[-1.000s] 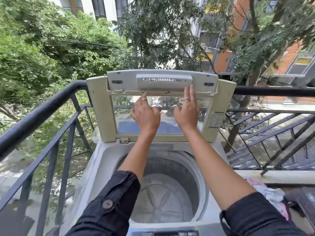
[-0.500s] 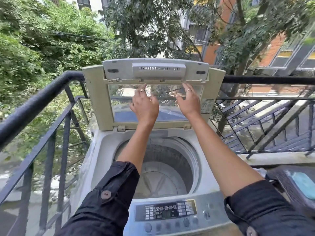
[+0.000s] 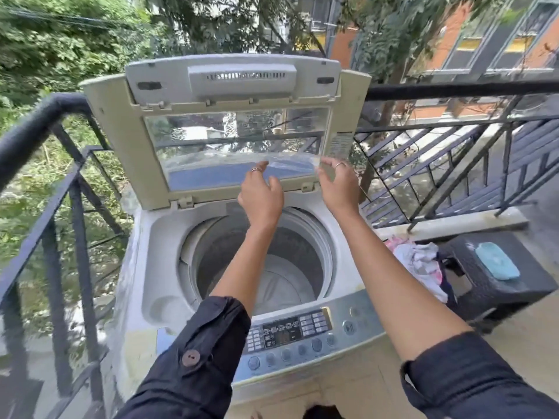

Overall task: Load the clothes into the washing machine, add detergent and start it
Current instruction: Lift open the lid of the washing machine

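Observation:
A top-loading washing machine (image 3: 145, 267) stands on a balcony with its cream lid (image 3: 121, 131) raised upright and folded at the back. The drum (image 3: 281, 285) below is bare of clothes. My left hand (image 3: 261, 196) and my right hand (image 3: 338, 187) hover just in front of the lid's lower window edge, fingers loosely spread, holding nothing. A pile of pink and white clothes (image 3: 419, 266) lies to the right of the machine. The control panel (image 3: 290, 332) runs along the machine's front edge.
Black metal railing (image 3: 45, 122) encloses the balcony on the left and behind. A dark stool (image 3: 508, 293) stands at the right with a light blue flat object (image 3: 496, 264) on top. Trees and buildings lie beyond.
Both hands have come down off the upper part of the lid window to its lower edge and no longer press on it. The view has tilted down, showing the control panel.

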Demonstrator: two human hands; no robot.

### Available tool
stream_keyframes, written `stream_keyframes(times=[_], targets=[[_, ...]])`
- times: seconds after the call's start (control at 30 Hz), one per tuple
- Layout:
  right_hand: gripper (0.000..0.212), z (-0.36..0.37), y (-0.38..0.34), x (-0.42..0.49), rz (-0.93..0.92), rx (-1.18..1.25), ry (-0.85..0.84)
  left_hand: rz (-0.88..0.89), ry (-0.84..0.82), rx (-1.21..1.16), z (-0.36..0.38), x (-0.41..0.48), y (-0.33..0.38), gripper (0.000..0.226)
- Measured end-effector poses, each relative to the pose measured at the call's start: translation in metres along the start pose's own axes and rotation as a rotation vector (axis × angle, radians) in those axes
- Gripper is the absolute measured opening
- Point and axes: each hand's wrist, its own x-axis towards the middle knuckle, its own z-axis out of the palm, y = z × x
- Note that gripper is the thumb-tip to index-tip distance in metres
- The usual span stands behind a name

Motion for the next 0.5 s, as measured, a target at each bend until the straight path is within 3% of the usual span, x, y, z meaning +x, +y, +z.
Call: stream_keyframes(times=[0.17,0.5], targets=[[0.025,-0.019,0.037,-0.011,0.084,0.054,0.045,-0.013,-0.102,-0.050,0.036,-0.024,0.012,0.032],[0.026,-0.087,0.128,-0.001,0.173,0.088,-0.008,-0.091,-0.121,0.000,0.145,-0.083,0.062,0.032]])
